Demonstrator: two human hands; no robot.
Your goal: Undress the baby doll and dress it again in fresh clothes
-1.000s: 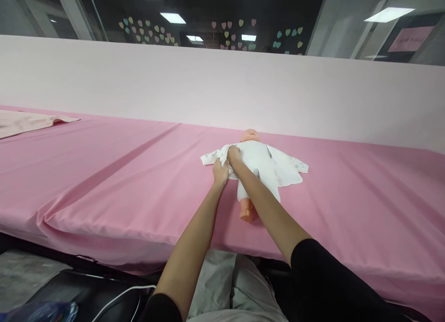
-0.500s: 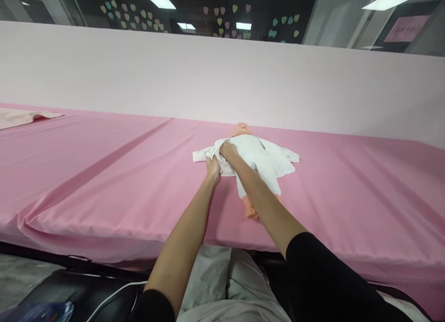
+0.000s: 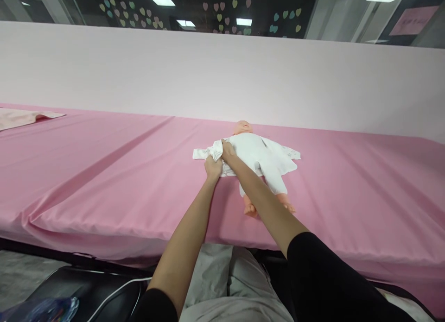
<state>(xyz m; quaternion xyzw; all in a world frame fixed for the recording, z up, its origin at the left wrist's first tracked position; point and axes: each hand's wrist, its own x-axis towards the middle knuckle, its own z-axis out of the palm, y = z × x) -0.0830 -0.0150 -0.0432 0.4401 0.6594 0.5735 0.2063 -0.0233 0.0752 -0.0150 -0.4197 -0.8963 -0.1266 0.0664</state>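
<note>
A baby doll (image 3: pixel 251 148) in a white outfit lies on its back, head toward the wall and bare feet toward me. Spread beneath it is a white baby shirt (image 3: pixel 285 163), its patterned sleeves reaching out to both sides. My left hand (image 3: pixel 213 167) is closed on bunched cloth of the shirt near the left sleeve. Beside it, my right hand (image 3: pixel 228 151) grips the shirt's edge close to the doll's side; its fingertips are partly hidden in the cloth. The doll's arm on that side is out of sight. My right forearm crosses in front of one leg.
A pink sheet (image 3: pixel 114 173) with folds covers the padded bed. At the far left lies a pale cloth (image 3: pixel 24 117). A white wall (image 3: pixel 174 76) rises behind. Below the bed's front edge are a black seat (image 3: pixel 86 289) and a white cable (image 3: pixel 116 292).
My right hand has drawn back out of the shirt opening to its edge, pulling the cloth up. The doll has tilted slightly, and its second foot now shows to the right of my forearm.
</note>
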